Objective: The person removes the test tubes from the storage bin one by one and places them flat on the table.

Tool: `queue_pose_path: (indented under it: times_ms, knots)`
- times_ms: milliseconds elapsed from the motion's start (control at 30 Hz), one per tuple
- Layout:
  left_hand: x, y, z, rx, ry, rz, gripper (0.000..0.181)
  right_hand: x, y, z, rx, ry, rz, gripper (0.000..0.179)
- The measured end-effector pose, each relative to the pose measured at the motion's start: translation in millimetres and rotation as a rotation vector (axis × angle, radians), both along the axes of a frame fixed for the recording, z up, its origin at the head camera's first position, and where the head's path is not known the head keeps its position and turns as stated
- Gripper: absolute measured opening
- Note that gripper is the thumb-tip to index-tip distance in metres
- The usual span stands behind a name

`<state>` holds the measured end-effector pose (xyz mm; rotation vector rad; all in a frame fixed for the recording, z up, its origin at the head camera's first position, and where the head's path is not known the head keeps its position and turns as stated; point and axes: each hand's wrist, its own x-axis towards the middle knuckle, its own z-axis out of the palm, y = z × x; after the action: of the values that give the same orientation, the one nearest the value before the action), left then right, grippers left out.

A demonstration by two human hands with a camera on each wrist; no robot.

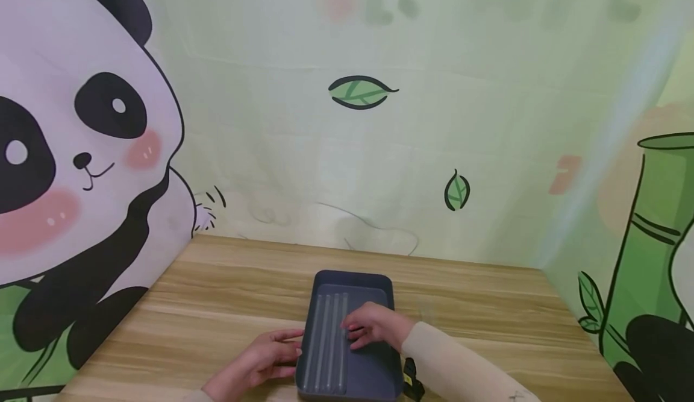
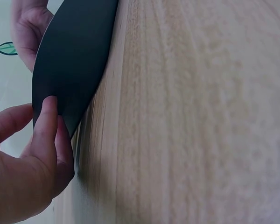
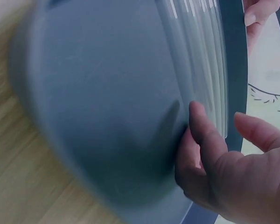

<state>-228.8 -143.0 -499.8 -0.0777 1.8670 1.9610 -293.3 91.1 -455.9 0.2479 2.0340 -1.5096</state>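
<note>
A dark blue-grey rectangular tray (image 1: 374, 372) stands on the table, its long sides running away from me. Along its left half lie several clear tubes (image 1: 324, 342), side by side; they show as clear ridges (image 3: 210, 70) in the right wrist view. My left hand (image 1: 271, 357) is at the tray's left outer wall, its fingertips touching it. In the left wrist view the fingers of that hand (image 2: 37, 154) lie fairly straight against the wall (image 2: 72, 60). My right hand (image 1: 374, 325) reaches inside, loosely bent fingertips (image 3: 196, 112) at the right edge of the tubes.
The wood-grain table (image 1: 488, 311) extends around the tray. A small black object (image 1: 413, 381) with a yellow mark is beside the tray's near right side, by the right sleeve (image 1: 461, 360). Behind the table hangs a printed cloth (image 1: 271, 119) with a panda, leaves and bamboo.
</note>
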Motion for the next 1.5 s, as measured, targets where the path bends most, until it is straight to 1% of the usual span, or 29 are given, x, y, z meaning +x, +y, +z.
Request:
queue_pose_path:
  times_ms: [100,200,367,500,667,733,967,1167,1367,1500]
  knots:
    - [0.0,0.0,1.1,0.004,-0.006,-0.001,0.058,1.3,-3.5,1.2,0.009,0.007,-0.03,0.023]
    - [0.3,0.0,1.7,0.007,-0.013,-0.004,0.058,2.2,-5.6,0.1,0.004,0.014,-0.051,0.022]
    - [0.6,-0.2,2.1,0.005,-0.015,-0.005,0.058,2.3,-7.6,-3.4,-0.018,0.019,-0.086,0.03]
    - [-0.1,-0.2,1.9,0.004,-0.011,-0.004,0.058,1.9,-9.5,-4.4,-0.01,0.029,-0.102,0.038]
    - [-1.0,0.1,3.2,0.003,-0.016,-0.005,0.058,1.1,-12.9,-4.6,0.02,0.022,-0.095,0.055]
    - [-1.1,0.2,3.9,0.001,-0.014,-0.008,0.059,0.8,-13.8,-4.4,0.029,0.016,-0.089,0.057]
    - [-0.7,0.4,4.4,-0.001,-0.016,-0.011,0.059,2.1,-14.3,-4.8,0.062,0.022,-0.065,0.058]
    - [-1.8,0.6,4.2,-0.004,-0.008,-0.01,0.06,1.8,-13.6,-6.1,0.063,0.04,-0.067,0.056]
    - [-2.1,1.2,2.7,-0.005,-0.007,-0.011,0.06,1.6,-13.4,-6.9,0.07,0.037,-0.072,0.055]
    - [-2.2,0.9,1.9,-0.001,-0.006,-0.014,0.061,1.6,-12.7,-5.9,0.073,0.035,-0.056,0.056]
